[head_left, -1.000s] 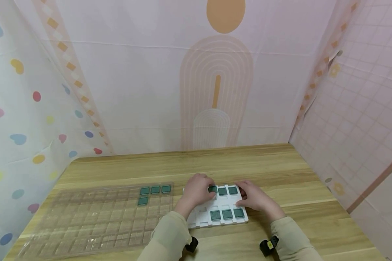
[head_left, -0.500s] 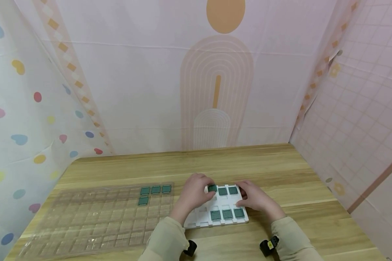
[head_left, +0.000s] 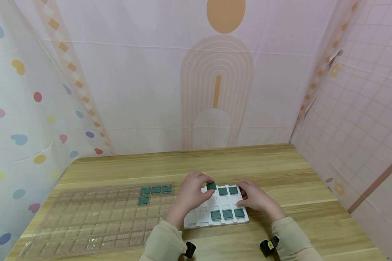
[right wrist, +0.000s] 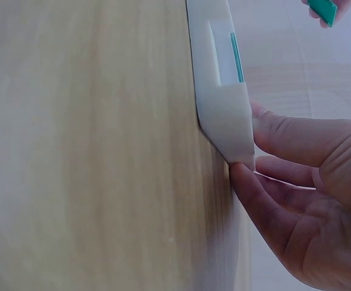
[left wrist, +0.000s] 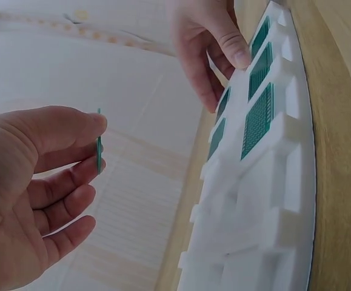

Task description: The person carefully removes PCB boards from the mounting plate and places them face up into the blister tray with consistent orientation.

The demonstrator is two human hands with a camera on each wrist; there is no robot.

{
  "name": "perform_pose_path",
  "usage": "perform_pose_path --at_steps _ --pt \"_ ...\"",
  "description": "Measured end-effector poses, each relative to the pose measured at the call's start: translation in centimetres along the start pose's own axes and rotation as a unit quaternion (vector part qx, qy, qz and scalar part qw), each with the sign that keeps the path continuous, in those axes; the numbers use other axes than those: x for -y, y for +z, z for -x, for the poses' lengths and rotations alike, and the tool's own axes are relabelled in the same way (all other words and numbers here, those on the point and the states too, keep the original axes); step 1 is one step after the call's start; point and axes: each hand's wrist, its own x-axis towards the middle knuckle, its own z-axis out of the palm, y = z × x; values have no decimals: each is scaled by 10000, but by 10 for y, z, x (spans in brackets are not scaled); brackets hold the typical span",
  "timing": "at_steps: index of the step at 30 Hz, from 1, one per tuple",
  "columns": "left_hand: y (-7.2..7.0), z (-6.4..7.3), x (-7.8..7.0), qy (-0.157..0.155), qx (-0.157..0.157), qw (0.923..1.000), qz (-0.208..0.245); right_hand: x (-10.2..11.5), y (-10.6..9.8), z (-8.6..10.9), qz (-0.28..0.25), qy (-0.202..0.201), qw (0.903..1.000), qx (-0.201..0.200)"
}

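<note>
My left hand pinches a small green circuit chip between thumb and fingers, above the far side of a white tray. In the left wrist view that chip is seen edge-on, apart from the tray. At the tray's right end, my right hand grips the edge, thumb on top and fingers around the far corner and underneath. Inside the tray, two green chips lie in the far row and three more chips in the near row. Its left pockets hold no chips.
On the left of the wooden table lies a wide clear plastic tray with many pockets. Several green chips sit at its far right corner. Patterned cloth hangs behind and at both sides.
My left hand has lifted the chip from the white tray's far row, moving slightly up and left with it. The right hand has stayed on the tray's end.
</note>
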Motion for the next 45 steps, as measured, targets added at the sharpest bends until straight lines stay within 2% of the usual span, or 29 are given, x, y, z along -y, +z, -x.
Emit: perform_pose_path --at_steps 8,19,27,39,45 --pt "-7 4 1 9 -245 9996 142 0 0 0 70 49 10000 -30" --pt "-25 7 3 28 -531 9982 278 0 1 -1 154 48 9999 -43" --pt "-28 13 11 130 -633 9975 268 0 2 -1 202 10 9998 -51" --pt "-36 22 27 -80 -409 9990 -141 -1 1 -1 52 -65 10000 -26" --pt "-38 28 33 -127 -314 9994 -13 1 0 0 -4 -104 9999 -7"
